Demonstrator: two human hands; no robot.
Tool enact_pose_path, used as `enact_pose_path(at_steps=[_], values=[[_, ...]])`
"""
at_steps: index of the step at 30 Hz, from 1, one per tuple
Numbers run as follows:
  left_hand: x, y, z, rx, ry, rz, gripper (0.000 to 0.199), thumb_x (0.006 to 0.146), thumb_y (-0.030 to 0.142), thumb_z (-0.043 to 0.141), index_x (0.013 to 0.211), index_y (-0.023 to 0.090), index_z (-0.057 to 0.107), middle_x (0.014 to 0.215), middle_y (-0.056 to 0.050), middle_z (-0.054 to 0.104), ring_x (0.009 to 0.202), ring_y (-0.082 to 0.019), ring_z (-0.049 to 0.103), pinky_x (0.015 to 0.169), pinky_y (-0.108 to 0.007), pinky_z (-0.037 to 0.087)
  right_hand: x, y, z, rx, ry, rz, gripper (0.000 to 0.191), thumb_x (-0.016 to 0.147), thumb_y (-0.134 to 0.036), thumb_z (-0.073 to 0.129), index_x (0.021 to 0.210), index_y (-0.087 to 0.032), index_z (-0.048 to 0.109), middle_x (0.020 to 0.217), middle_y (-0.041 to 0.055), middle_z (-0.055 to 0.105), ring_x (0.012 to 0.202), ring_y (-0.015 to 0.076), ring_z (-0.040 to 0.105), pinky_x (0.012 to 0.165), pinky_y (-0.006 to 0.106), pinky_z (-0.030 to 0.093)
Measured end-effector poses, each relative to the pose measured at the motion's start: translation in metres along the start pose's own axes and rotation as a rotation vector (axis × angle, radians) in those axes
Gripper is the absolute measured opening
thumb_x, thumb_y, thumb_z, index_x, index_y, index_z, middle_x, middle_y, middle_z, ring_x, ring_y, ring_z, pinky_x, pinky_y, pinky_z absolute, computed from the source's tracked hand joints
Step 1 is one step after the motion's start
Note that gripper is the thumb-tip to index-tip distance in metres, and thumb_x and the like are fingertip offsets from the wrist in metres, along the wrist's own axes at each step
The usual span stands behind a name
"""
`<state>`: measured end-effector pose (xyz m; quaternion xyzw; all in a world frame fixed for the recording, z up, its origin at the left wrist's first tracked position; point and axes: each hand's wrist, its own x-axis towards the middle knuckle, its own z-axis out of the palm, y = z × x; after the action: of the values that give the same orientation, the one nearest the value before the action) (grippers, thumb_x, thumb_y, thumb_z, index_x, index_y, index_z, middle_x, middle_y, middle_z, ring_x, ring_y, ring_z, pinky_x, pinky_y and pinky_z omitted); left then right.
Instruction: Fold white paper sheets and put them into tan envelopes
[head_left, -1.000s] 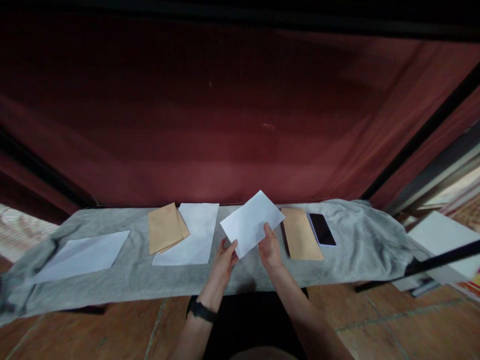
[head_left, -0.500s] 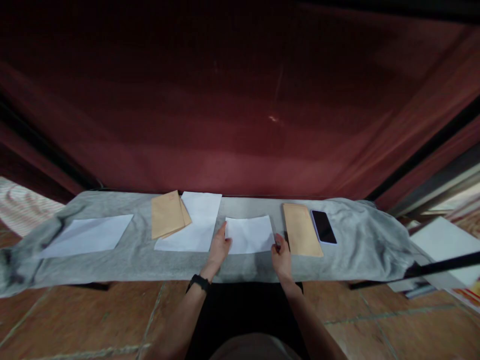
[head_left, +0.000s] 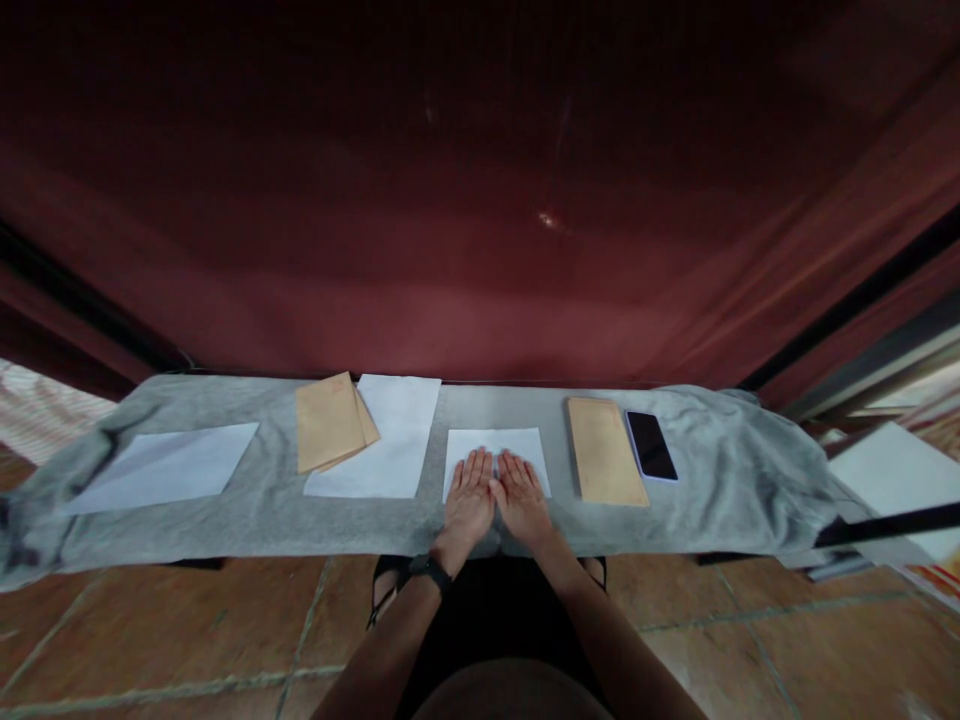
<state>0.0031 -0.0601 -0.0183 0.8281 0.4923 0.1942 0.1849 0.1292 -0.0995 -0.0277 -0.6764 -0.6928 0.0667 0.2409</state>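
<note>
A small white sheet of paper (head_left: 491, 438) lies on the grey cloth in front of me, its lower middle hidden under my hands. My left hand (head_left: 470, 500) rests flat on it, fingers stretched out and pointing away from me; a dark band circles that wrist. Beside it, my right hand (head_left: 523, 500) is also flat on the paper, with the two thumbs touching or nearly so. To the right lies a stack of brown envelopes (head_left: 606, 450). On the left, two brown envelopes (head_left: 330, 425) overlap a larger white sheet (head_left: 397, 440).
A phone (head_left: 652, 446) sits right of the envelope stack. Another white sheet (head_left: 169, 465) is at the far left. Grey cloth (head_left: 285, 520) covers the narrow surface, backed by a dark red panel (head_left: 480, 250). A white board (head_left: 900, 475) stands low at the far right.
Both hands have let go of the small sheet's side edges and come together on top of it, palms down. The sheet now lies flatter on the cloth.
</note>
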Motion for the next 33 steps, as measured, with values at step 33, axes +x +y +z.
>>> enact_pose_path(at_steps=[33], values=[[0.043, 0.003, -0.003, 0.096, -0.056, -0.012, 0.057, 0.099, 0.021, 0.031, 0.154, 0.007, 0.042, 0.163, -0.016, 0.037, 0.156, -0.025, 0.023, 0.128, -0.048, 0.012, 0.052, 0.018, 0.002, 0.053, -0.011, 0.042, 0.054, 0.106, -0.037, 0.030, 0.149, -0.011, 0.051, 0.157, 0.0157, 0.046, 0.149, 0.0264, 0.038, 0.124, 0.050, 0.027]])
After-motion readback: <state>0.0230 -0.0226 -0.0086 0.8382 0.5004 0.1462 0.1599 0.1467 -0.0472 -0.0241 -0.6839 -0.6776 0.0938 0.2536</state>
